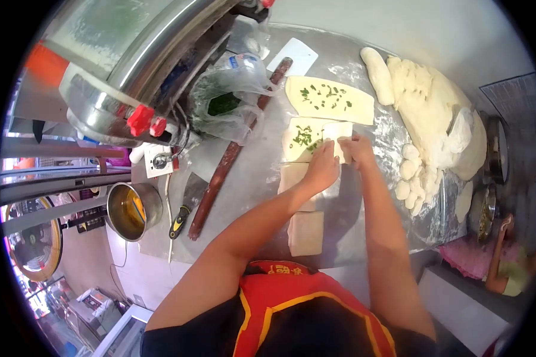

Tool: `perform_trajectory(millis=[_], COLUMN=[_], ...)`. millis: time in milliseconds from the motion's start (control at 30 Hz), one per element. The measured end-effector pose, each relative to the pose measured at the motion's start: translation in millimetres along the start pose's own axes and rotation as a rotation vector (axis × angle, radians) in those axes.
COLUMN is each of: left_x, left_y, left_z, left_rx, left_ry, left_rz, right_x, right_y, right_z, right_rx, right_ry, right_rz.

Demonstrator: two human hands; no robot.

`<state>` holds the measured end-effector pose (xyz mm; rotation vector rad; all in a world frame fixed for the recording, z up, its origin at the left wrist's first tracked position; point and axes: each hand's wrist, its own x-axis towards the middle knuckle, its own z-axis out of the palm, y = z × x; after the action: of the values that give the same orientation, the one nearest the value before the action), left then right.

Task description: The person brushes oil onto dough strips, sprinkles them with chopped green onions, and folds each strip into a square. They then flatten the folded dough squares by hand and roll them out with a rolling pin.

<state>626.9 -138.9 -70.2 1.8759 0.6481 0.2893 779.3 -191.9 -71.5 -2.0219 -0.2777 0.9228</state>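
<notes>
A flattened dough sheet (292, 134) topped with chopped greens lies in the middle of the steel table, its right part folded over. My left hand (324, 166) rests at its near edge, fingers extended and close together beside the fold. At the fold's right edge, my right hand (357, 149) has its fingers pinched on the dough. Beyond them lies another dough sheet (357, 110) with greens spread on it. Nearer to me are two folded dough pieces, one (292, 178) partly behind my left hand and one (306, 233) fully in view.
A large dough mass (429, 101) and small dough lumps (410, 169) lie right. Left are a long rolling pin (223, 163), a bag of greens (223, 104), a scraper (180, 221) and a metal pot (152, 208). Another person's arm (498, 256) shows far right.
</notes>
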Motion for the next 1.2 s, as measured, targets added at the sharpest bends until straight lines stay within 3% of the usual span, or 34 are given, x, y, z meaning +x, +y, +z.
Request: perform_trajectory(millis=[133,200,233,300,333,367,500,700,933,967,1033,1067,1100,1167,1200], left_x=[-1.8,-0.3,1.0,1.5,0.9,-3.0,-10.0,-11.7,-4.9,-6.2,-9.9,-10.0,-9.5,-2.4,3.5], left_y=[17.6,10.6,-1.2,-20.8,-25.8,-28.0,-54.9,-51.1,-55.7,-55.0,-50.0,-46.9,-43.8,-42.7,-44.6], left_z=[-32.7,-49.9,-53.1,-70.9,-80.8,-85.8,-84.8,-89.1,-91.1,-91.8,-92.9,-94.1,-95.8,-97.4,-97.4], left_rx=[-0.475,-0.683,-0.595,-0.310,-0.167,-0.010,0.019,-0.023,0.097,0.107,0.152,0.149,0.147,0.155,0.165], left_ry=[0.018,0.010,0.104,0.105,0.108,0.237,0.423,0.315,0.315,0.300,0.309,0.321,0.334,0.377,0.404], left_rz=[-0.241,-0.338,-0.272,-0.236,-0.216,-0.189,-0.183,-0.255,-0.240,-0.250,-0.243,-0.234,-0.225,-0.152,-0.091], right_x=[-54.7,-53.9,-60.0,-73.4,-73.6,-71.5,-53.7,-41.4,-29.7,-24.5,-2.9,5.7,28.8,70.5,91.6], right_y=[-62.0,-50.0,-51.2,-57.8,-55.5,-51.4,-44.2,-34.0,-28.1,-29.4,-35.6,-40.7,-40.9,-23.0,-13.1], right_z=[19.5,33.3,45.5,58.9,61.7,64.4,74.1,95.8,100.4,94.8,57.6,37.5,12.6,-28.5,-41.0], right_rx=[-0.330,-0.201,-0.144,-0.084,-0.159,-0.234,-0.611,-0.940,-0.979,-0.770,-0.515,-0.471,-0.185,-0.229,-0.145], right_ry=[0.058,0.011,-0.015,-0.115,-0.088,-0.060,0.039,-0.104,-0.060,-0.046,0.181,0.417,0.474,0.635,0.568], right_rz=[-0.258,-0.324,-0.324,-0.329,-0.405,-0.480,-0.898,-1.007,-0.933,-0.879,-0.898,-0.744,-0.407,-0.281,-0.208])
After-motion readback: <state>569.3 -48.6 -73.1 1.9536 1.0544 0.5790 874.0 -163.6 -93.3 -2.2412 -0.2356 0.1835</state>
